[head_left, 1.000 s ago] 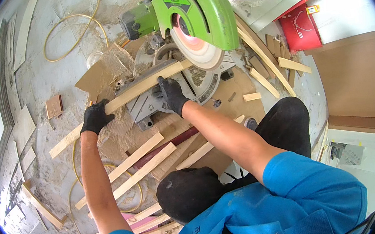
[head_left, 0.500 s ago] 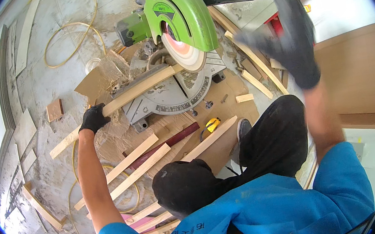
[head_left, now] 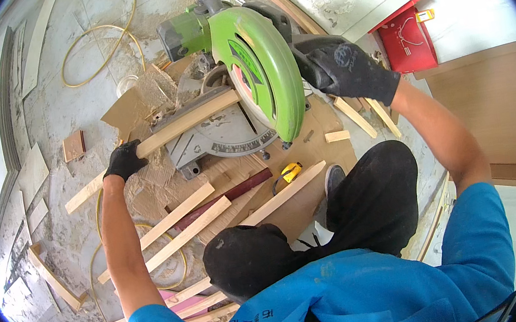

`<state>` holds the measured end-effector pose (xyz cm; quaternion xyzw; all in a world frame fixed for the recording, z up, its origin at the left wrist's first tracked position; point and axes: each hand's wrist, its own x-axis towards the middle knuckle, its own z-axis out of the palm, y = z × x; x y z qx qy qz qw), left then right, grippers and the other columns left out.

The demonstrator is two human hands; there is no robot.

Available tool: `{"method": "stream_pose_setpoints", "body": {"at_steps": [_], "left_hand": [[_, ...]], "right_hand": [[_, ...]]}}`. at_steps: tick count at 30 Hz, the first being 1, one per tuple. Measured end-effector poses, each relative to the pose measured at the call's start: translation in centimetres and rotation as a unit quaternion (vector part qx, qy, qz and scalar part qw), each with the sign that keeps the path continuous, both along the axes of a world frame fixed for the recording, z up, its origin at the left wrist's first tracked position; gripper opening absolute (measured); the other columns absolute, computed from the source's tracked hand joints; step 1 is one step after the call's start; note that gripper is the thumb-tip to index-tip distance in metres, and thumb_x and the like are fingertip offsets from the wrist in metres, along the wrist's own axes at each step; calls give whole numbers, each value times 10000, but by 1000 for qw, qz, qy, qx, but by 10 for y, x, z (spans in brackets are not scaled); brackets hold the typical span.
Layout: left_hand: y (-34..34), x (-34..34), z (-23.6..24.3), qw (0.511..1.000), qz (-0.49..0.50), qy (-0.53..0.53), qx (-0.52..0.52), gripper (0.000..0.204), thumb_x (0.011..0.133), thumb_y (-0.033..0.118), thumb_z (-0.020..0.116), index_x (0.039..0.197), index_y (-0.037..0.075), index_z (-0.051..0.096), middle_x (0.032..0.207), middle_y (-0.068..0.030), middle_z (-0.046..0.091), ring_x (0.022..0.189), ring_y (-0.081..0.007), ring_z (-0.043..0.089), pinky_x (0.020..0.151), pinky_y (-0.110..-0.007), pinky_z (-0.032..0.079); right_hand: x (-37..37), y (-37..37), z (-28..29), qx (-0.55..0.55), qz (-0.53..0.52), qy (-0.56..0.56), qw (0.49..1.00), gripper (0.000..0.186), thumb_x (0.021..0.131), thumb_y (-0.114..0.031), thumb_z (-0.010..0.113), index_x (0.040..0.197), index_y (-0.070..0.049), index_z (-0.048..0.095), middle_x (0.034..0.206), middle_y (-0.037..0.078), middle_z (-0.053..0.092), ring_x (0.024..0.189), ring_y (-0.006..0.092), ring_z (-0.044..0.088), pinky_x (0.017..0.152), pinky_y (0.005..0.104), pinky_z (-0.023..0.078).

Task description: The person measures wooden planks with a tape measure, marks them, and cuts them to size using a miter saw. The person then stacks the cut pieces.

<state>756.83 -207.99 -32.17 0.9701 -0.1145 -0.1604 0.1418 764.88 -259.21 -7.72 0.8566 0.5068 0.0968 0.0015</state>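
A green miter saw (head_left: 263, 73) stands on the floor in front of me, its head and blade guard lowered over the grey base (head_left: 230, 140). My right hand (head_left: 349, 67), in a black glove, is closed around the saw's black handle; the guard hides part of the blade. A pale wooden strip (head_left: 195, 118) lies along the saw's fence, its right end close to the blade and its left end sticking out past the base. With fingers wrapped over that strip, my left hand (head_left: 124, 160), also black-gloved, holds it left of the base.
Several wooden strips (head_left: 189, 234) lie nearer me, beside a dark red strip (head_left: 224, 198) and a yellow tape measure (head_left: 289, 172). Short offcuts (head_left: 337, 136) are scattered at right. A yellow cord (head_left: 79, 57) curls on the floor. A red bag (head_left: 408, 43) stands at far right.
My right hand has come down from the air at the right and taken hold of the saw handle. The saw head has swung lower. My left hand keeps its grip on the strip.
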Motion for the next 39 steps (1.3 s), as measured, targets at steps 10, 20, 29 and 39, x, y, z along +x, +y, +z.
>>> {"method": "stream_pose_setpoints", "body": {"at_steps": [10, 20, 29, 39], "left_hand": [[6, 0, -2, 1000, 12, 8, 6, 572, 604, 329, 758, 1101, 94, 600, 992, -160, 651, 944, -328, 613, 845, -407, 488], [-3, 0, 7, 1000, 8, 8, 9, 539, 606, 334, 753, 1079, 121, 604, 939, -155, 658, 906, -332, 618, 816, -411, 491], [-7, 4, 2, 1000, 13, 16, -2, 548, 607, 312, 760, 1093, 111, 604, 989, -144, 654, 937, -325, 612, 839, -402, 488], [-7, -1, 11, 1000, 3, -3, 5, 521, 613, 303, 759, 1069, 99, 611, 984, -148, 654, 940, -323, 610, 839, -407, 484]], "right_hand": [[-31, -2, -20, -32, -60, -17, 997, 384, 746, -280, 655, 1016, -16, 583, 897, 155, 620, 813, 301, 617, 739, 399, 502], [-35, -11, -40, -51, -83, -7, 995, 380, 748, -283, 655, 1020, -29, 582, 884, 150, 614, 792, 297, 613, 713, 395, 498], [-26, -20, -41, -67, -75, -4, 995, 420, 735, -275, 650, 1049, -11, 560, 897, 177, 595, 815, 325, 592, 725, 419, 480], [-51, -16, -60, -50, -98, -4, 994, 375, 732, -295, 655, 980, -29, 564, 821, 154, 576, 724, 301, 582, 618, 423, 475]]}}
